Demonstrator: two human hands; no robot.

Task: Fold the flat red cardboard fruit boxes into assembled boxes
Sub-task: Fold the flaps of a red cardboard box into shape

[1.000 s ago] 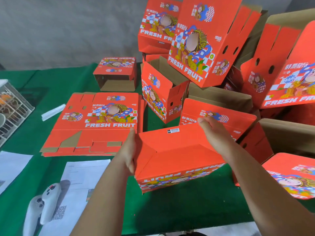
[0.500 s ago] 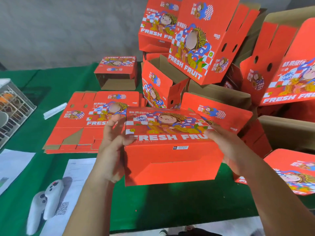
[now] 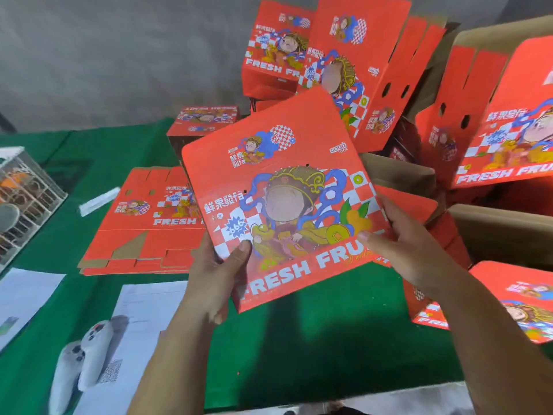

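Observation:
I hold a red fruit box [image 3: 287, 187] up above the green table [image 3: 314, 348], its printed "FRESH FRUIT" face and lid flap tilted toward me. My left hand [image 3: 218, 277] grips its lower left edge, thumb on the front. At the lower right edge my right hand [image 3: 407, 250] holds it, thumb on the print and fingers behind. A stack of flat red boxes [image 3: 143, 226] lies on the table to the left.
Assembled red boxes [image 3: 368, 73] are piled behind and to the right, some open with brown insides. A small box [image 3: 203, 121] stands at the back. Papers [image 3: 143, 319], two white controllers [image 3: 80, 363] and a wire basket [image 3: 27, 196] occupy the left side.
The box has been lifted and turned: a second ago its plain red bottom faced up near the table, now its printed face and lid stand up toward me, and both hands have shifted to its lower edges.

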